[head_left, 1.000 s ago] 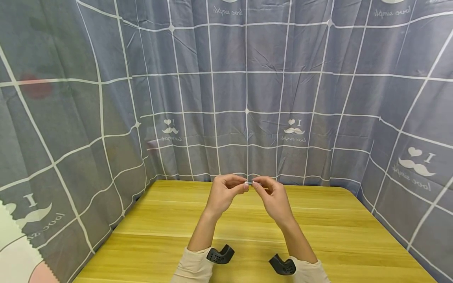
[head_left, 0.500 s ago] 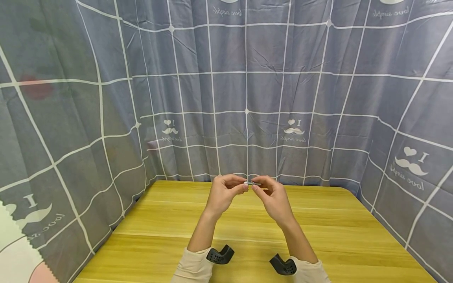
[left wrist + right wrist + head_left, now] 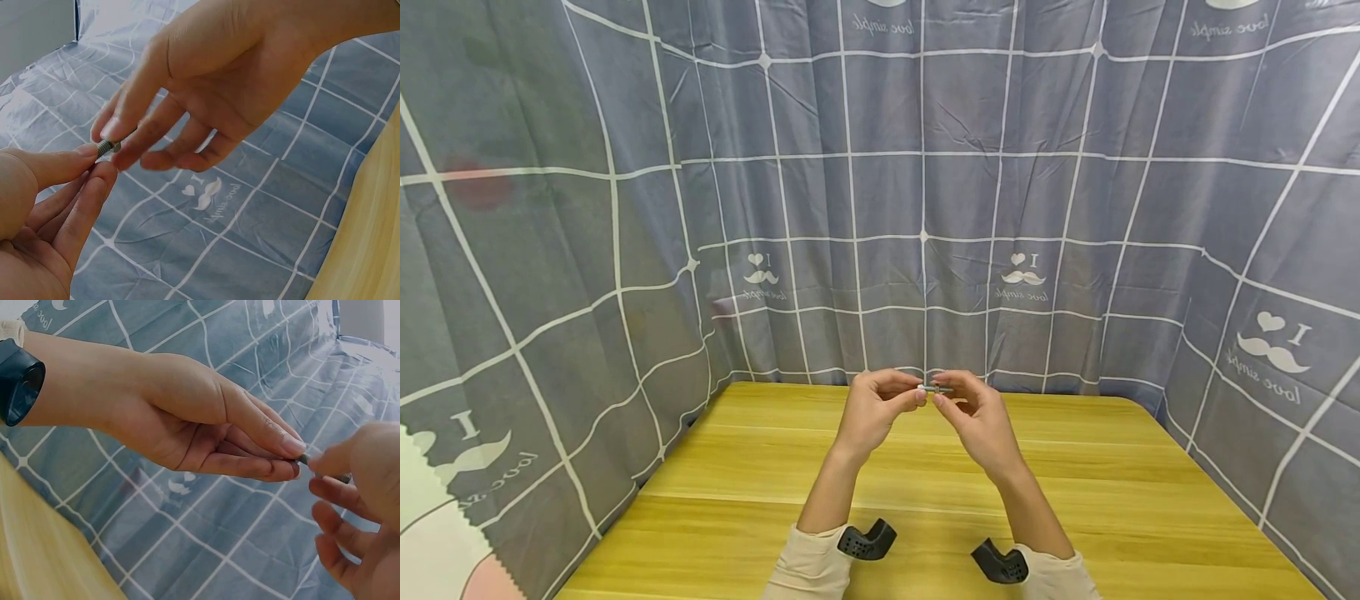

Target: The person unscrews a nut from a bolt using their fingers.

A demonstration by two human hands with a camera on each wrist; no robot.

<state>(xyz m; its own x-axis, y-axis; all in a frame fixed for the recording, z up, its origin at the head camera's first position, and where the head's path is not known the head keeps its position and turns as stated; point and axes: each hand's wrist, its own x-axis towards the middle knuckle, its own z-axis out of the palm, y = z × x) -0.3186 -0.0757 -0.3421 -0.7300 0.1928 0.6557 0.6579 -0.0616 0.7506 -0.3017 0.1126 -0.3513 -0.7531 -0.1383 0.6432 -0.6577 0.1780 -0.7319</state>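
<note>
Out in front, above the table's far edge, a small metal bolt [image 3: 928,388] lies roughly level between the two hands. Its left end is pinched by the thumb and fingertips of my left hand [image 3: 871,410], which hide the bolt's head. A nut [image 3: 117,147] sits on the threaded shaft. Thumb and forefinger of my right hand [image 3: 981,421] lie on either side of this nut, with the other fingers loosely bent in the left wrist view. Past the nut, the bolt's free end [image 3: 342,478] shows beneath the right hand in the right wrist view.
A yellow wood-grain table [image 3: 925,483] spreads below the hands. Grey-blue checked curtains [image 3: 970,192] hang behind it and at both sides. Each wrist carries a black camera mount [image 3: 867,540]. A pale patterned cloth [image 3: 445,533] shows at lower left.
My right thumb and forefinger have shifted and spread slightly around the nut, showing more of the bolt. The left hand stays still.
</note>
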